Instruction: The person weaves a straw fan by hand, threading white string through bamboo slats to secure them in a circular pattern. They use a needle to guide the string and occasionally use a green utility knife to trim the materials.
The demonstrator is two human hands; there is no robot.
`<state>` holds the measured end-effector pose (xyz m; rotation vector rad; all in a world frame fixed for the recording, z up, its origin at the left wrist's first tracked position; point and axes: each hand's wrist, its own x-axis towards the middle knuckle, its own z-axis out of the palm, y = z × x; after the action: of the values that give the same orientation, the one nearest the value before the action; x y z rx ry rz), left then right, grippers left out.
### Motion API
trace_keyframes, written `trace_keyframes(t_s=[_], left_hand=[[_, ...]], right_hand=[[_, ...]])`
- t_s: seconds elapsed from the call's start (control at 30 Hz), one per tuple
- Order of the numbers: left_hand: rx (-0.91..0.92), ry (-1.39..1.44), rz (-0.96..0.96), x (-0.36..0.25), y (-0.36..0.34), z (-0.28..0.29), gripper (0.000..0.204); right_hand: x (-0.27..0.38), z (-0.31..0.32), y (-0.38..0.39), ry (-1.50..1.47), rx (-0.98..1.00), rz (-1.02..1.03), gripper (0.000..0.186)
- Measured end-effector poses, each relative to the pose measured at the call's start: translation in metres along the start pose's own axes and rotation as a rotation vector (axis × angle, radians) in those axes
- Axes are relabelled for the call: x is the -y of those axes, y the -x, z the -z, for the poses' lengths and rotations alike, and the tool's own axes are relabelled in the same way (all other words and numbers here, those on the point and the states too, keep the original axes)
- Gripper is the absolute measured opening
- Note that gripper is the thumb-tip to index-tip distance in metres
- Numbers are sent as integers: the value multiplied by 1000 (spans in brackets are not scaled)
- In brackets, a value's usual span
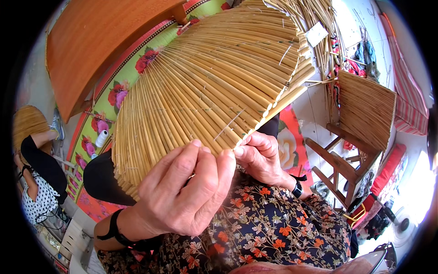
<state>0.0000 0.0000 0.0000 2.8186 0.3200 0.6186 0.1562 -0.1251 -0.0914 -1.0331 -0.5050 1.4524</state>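
Pinching is what my feed shows at the right hand [260, 157]: its thumb and forefinger press together on the near corner of a stalk mat [200, 86], just short of the centre of my view. Whether a thread or a stalk end is caught between them I cannot tell. The left hand [182, 194] is bent beside it towards seven o'clock, its fingertips at the same edge, one next to the right thumb; its own bulk covers part of the mat, and with the underside hidden I can't make out whether those fingers close on it.

The mat spreads fan-like from the hands up to twelve and one o'clock, its honey-yellow stalks lying side by side, crowded at left and wider at right, where the cut ends make a stepped, pale edge. Short pale thread ends [229, 124] lie on top. Beneath, a dark-clothed knee [107, 178] shows only in part.

Farther out I have a white spool [101, 138] at nine o'clock, an orange-brown table [96, 50] at ten, loose stalks [326, 57] between one and two, and a wooden stool [344, 166] between three and four. Towards eight, the rim cuts off another person in a dotted top [41, 198].
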Motion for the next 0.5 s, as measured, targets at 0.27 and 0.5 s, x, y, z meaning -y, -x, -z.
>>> trace_keyframes(t_s=[0.27, 0.5], left_hand=[[18, 36, 21, -1, -2, 3, 23], [26, 23, 11, 0, -2, 3, 24]], right_hand=[[2, -3, 1, 4, -20, -1, 13], [0, -1, -1, -23, -10, -10, 13]])
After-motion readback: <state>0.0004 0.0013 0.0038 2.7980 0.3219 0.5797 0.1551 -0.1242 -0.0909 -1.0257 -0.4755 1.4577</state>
